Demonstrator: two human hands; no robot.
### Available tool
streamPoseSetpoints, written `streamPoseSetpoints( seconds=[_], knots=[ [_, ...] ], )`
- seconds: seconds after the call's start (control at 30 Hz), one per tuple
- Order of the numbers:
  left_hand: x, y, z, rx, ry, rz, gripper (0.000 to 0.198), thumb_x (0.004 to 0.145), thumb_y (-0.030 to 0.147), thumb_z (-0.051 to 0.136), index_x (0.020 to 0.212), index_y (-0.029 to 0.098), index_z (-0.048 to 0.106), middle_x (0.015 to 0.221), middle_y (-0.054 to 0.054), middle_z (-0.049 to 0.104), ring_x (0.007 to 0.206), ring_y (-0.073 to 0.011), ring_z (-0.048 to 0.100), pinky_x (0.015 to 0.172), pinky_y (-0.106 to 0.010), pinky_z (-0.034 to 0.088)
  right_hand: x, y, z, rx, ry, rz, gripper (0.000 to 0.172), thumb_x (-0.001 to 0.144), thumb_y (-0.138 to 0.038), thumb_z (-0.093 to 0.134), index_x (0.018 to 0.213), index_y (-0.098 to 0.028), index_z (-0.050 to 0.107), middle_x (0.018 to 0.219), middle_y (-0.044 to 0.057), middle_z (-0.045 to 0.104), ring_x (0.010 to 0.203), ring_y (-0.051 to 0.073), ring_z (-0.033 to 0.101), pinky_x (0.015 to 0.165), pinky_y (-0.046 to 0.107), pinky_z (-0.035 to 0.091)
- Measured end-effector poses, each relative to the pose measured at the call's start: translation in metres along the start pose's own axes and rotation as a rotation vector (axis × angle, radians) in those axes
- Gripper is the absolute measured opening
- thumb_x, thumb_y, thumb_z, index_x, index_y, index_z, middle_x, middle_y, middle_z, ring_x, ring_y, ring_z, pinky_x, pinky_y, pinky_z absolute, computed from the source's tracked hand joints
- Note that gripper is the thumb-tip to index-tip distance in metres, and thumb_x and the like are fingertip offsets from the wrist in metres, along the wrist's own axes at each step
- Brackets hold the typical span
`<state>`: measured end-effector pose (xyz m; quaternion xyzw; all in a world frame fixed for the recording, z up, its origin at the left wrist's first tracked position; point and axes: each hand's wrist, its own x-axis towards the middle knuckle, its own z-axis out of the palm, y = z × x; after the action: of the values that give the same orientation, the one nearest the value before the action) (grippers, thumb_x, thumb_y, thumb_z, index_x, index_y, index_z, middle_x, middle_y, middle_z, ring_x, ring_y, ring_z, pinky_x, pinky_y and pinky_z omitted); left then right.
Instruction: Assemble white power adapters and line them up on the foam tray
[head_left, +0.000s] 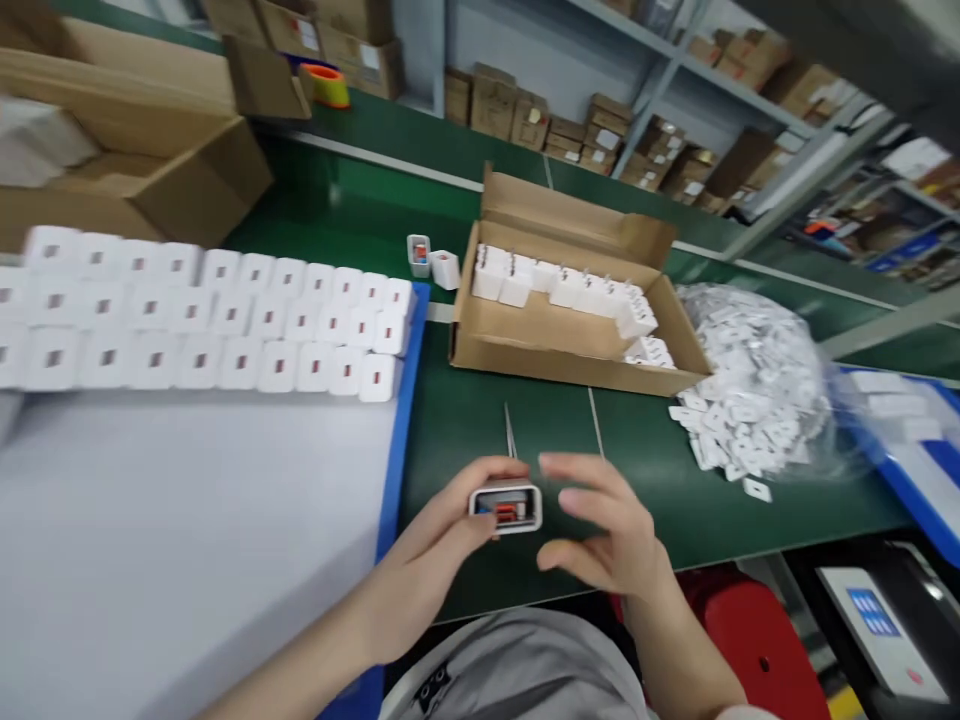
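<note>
My left hand (442, 530) grips a small white plastic housing (540, 508), its open end facing me. Inside it, red, blue and metal-coloured parts show. To its right is my right hand (604, 515), fingers spread and curved, apart from the housing and holding nothing. Behind the housing a pair of tweezers (510, 430) lies on the green table, its near end hidden by my left hand. Further back, two more white housings (445, 270) sit beside a cardboard box; the left one shows parts inside.
Rows of white housings (315, 365) stand on a blue-edged white board (225, 500) at left. An open cardboard box (547, 362) holds white pieces. Small white plates (750, 430) spill from a plastic bag (787, 350) at right. A red stool (757, 640) is below.
</note>
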<state>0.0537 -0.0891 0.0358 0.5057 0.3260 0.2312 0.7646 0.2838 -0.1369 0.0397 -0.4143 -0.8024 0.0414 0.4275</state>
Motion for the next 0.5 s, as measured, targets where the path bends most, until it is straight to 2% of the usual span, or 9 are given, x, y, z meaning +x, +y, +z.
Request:
streamPoseSetpoints(
  seconds=[0.07, 0.1, 0.13, 0.2, 0.27, 0.37, 0.43, 0.5],
  knots=[
    [0.007, -0.003, -0.004, -0.004, 0.052, -0.106, 0.031, 0.099, 0.04, 0.045, 0.125, 0.028, 0.059, 0.119, -0.005, 0.064, 0.109, -0.0257, 0.055, 0.094, -0.035, 0.041, -0.017, 0.03, -0.032, -0.264, 0.068, 0.232, 0.035, 0.097, -0.045, 0.061, 0.127, -0.028, 0.057, 0.121, 0.011, 0.071, 0.111, 0.027, 0.068, 0.09, 0.045, 0.057],
    [0.01, -0.004, -0.005, -0.008, 0.069, -0.144, 0.031, 0.099, 0.042, 0.045, 0.122, 0.027, 0.059, 0.112, -0.005, 0.064, 0.103, -0.025, 0.054, 0.09, -0.035, 0.04, -0.029, 0.047, -0.052, -0.474, 0.079, 0.442, 0.03, 0.098, -0.046, 0.056, 0.123, -0.029, 0.06, 0.118, 0.009, 0.071, 0.111, 0.026, 0.067, 0.093, 0.044, 0.056],
    [0.013, -0.005, -0.006, -0.02, 0.081, -0.171, 0.031, 0.099, 0.044, 0.045, 0.12, 0.026, 0.06, 0.106, -0.005, 0.063, 0.099, -0.0247, 0.053, 0.088, -0.035, 0.039, -0.042, 0.066, -0.073, -0.567, 0.097, 0.547, 0.03, 0.099, -0.044, 0.053, 0.12, -0.025, 0.063, 0.114, 0.012, 0.071, 0.11, 0.028, 0.066, 0.092, 0.047, 0.055],
    [0.017, -0.005, -0.007, -0.062, 0.093, -0.197, 0.034, 0.098, 0.049, 0.043, 0.117, 0.025, 0.06, 0.1, -0.006, 0.061, 0.097, -0.0253, 0.051, 0.087, -0.036, 0.038, -0.067, 0.103, -0.111, -0.678, 0.111, 0.643, 0.034, 0.099, -0.047, 0.052, 0.109, -0.018, 0.067, 0.099, 0.015, 0.071, 0.096, 0.03, 0.067, 0.083, 0.049, 0.056],
    [0.018, -0.006, -0.006, -0.085, 0.082, -0.199, 0.038, 0.099, 0.053, 0.042, 0.116, 0.024, 0.06, 0.1, -0.007, 0.061, 0.097, -0.0254, 0.05, 0.087, -0.037, 0.037, -0.088, 0.136, -0.136, -0.763, 0.089, 0.697, 0.037, 0.098, -0.049, 0.054, 0.097, -0.015, 0.069, 0.091, 0.013, 0.07, 0.091, 0.029, 0.067, 0.086, 0.051, 0.054],
    [0.02, -0.009, -0.007, -0.057, 0.045, -0.185, 0.034, 0.098, 0.051, 0.044, 0.115, 0.026, 0.06, 0.098, -0.005, 0.06, 0.094, -0.024, 0.048, 0.086, -0.036, 0.035, -0.105, 0.172, -0.145, -0.824, 0.007, 0.713, 0.032, 0.097, -0.046, 0.06, 0.107, -0.015, 0.067, 0.108, 0.009, 0.069, 0.103, 0.024, 0.066, 0.096, 0.049, 0.051],
    [0.022, -0.011, -0.008, -0.039, 0.027, -0.173, 0.029, 0.097, 0.045, 0.047, 0.114, 0.026, 0.061, 0.099, -0.004, 0.059, 0.095, -0.0237, 0.049, 0.085, -0.035, 0.033, -0.109, 0.186, -0.142, -0.833, -0.063, 0.703, 0.032, 0.098, -0.043, 0.062, 0.116, -0.017, 0.065, 0.118, 0.008, 0.067, 0.109, 0.023, 0.064, 0.098, 0.048, 0.051],
    [0.023, -0.011, -0.009, -0.043, 0.019, -0.15, 0.026, 0.097, 0.039, 0.046, 0.112, 0.024, 0.061, 0.1, -0.004, 0.058, 0.096, -0.0238, 0.049, 0.084, -0.035, 0.033, -0.11, 0.194, -0.141, -0.832, -0.12, 0.696, 0.031, 0.098, -0.041, 0.061, 0.117, -0.017, 0.065, 0.12, 0.008, 0.067, 0.11, 0.023, 0.064, 0.098, 0.048, 0.051]
  ],
)
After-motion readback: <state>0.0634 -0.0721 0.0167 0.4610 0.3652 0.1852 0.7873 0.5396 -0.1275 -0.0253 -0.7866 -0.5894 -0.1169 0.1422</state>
